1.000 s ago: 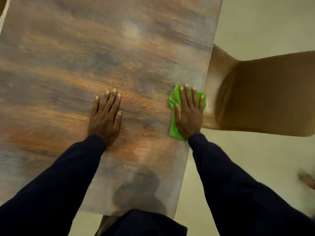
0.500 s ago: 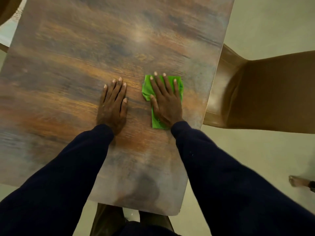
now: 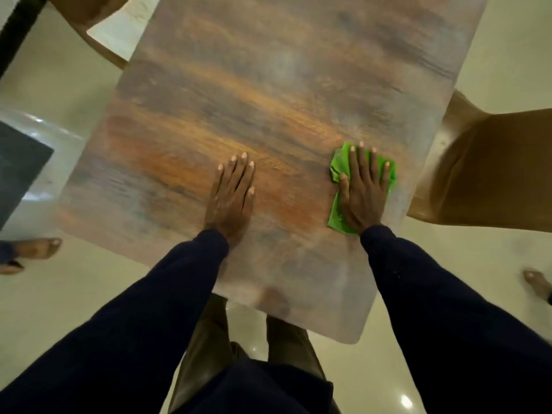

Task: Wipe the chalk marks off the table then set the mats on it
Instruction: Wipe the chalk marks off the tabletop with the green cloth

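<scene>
A brown wood-grain table (image 3: 268,85) fills the middle of the view, blurred by motion. My right hand (image 3: 363,192) lies flat, fingers spread, on a green cloth (image 3: 339,218) near the table's right edge, pressing it onto the surface. My left hand (image 3: 231,195) rests flat on the bare tabletop to the left of it, holding nothing. No chalk marks stand out in the blur, and no mats are in view.
A brown chair (image 3: 484,168) stands against the table's right side, another chair (image 3: 89,31) at the far left corner. A dark mat or box (image 3: 18,168) lies on the pale floor at left. Other people's feet (image 3: 33,249) show left and right.
My right hand has slid the green cloth back to the right, toward the table's edge, after sweeping left half a second ago. The left hand stays planted. The camera has shifted.
</scene>
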`<action>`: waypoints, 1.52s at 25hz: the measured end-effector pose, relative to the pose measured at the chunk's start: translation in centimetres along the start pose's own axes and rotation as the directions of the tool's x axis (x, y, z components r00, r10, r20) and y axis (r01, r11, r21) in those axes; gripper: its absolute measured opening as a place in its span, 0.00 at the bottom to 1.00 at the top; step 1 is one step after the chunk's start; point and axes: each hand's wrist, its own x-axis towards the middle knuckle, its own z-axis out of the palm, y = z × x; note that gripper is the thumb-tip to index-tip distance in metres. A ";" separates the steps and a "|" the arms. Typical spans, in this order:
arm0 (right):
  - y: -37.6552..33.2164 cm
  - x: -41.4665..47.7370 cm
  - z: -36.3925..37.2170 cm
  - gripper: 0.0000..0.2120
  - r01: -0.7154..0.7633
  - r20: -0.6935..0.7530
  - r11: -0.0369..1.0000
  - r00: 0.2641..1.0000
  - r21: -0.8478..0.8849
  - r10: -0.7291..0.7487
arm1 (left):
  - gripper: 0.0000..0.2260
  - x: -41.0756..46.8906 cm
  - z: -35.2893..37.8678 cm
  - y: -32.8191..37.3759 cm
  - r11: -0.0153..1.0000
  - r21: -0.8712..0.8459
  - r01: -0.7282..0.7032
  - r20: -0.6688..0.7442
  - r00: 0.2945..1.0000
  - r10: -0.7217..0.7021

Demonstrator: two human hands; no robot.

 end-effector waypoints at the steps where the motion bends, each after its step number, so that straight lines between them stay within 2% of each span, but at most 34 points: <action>1: -2.6 0.5 0.5 0.30 0.049 -0.007 0.999 0.999 -0.006 -0.049 | 0.25 -1.8 -0.5 -1.2 0.999 0.006 0.036 -0.008 0.999 -0.036; 4: -11.1 -3.5 2.2 0.29 0.279 0.015 0.960 0.960 0.033 -0.280 | 0.25 -5.9 -2.1 -5.5 0.986 0.033 0.165 -0.050 0.985 -0.163; 6: -15.2 -9.2 3.0 0.30 0.339 0.064 0.938 0.937 0.067 -0.343 | 0.26 -8.3 -3.6 -9.1 0.975 0.056 0.215 -0.070 0.975 -0.211; 9: -17.3 -15.6 3.4 0.30 0.287 0.097 0.956 0.952 0.054 -0.291 | 0.27 -10.1 -5.6 -14.3 0.971 0.057 0.231 -0.082 0.971 -0.226; 13: -23.2 -10.5 4.2 0.30 0.141 0.052 0.989 0.988 0.040 -0.143 | 0.26 -10.2 -7.6 -20.0 0.947 0.055 0.317 -0.157 0.939 -0.305; 18: -35.3 -4.0 6.6 0.30 0.288 0.026 0.958 0.957 0.021 -0.288 | 0.26 -10.5 -9.1 -24.4 0.964 0.019 0.264 -0.162 0.953 -0.258; 22: -41.7 -5.5 8.0 0.30 0.373 0.055 0.928 0.926 0.019 -0.374 | 0.25 -12.5 -9.7 -25.8 0.966 0.060 0.251 -0.132 0.961 -0.242; 27: -38.9 -10.7 7.5 0.30 0.590 0.158 0.804 0.788 0.079 -0.594 | 0.27 -16.2 -10.3 -28.3 0.964 0.194 0.183 -0.050 0.983 -0.177; 28: -38.3 -10.4 7.2 0.30 0.587 0.159 0.806 0.791 0.076 -0.591 | 0.28 -16.6 -10.6 -28.9 0.963 0.202 0.181 -0.033 0.983 -0.178; 29: -38.4 -9.4 7.1 0.30 0.540 0.150 0.839 0.826 0.067 -0.544 | 0.28 -16.9 -10.9 -29.6 0.960 0.208 0.189 -0.023 0.982 -0.188; 31: -41.0 -6.3 7.3 0.29 0.379 0.109 0.925 0.919 0.028 -0.380 | 0.28 -17.0 -11.6 -31.2 0.948 0.219 0.233 -0.036 0.972 -0.230; 33: -44.9 -2.5 8.1 0.29 0.289 0.048 0.957 0.956 0.036 -0.290 | 0.27 -16.5 -12.7 -33.0 0.936 0.202 0.289 -0.051 0.957 -0.284; 36: -51.3 0.7 9.8 0.29 0.324 0.006 0.946 0.946 0.016 -0.325 | 0.28 -15.5 -13.8 -35.9 0.919 0.220 0.328 -0.049 0.944 -0.325; 38: -54.2 -0.8 10.8 0.29 0.407 0.011 0.913 0.913 0.033 -0.407 | 0.27 -15.5 -14.4 -37.2 0.911 0.217 0.350 -0.051 0.936 -0.348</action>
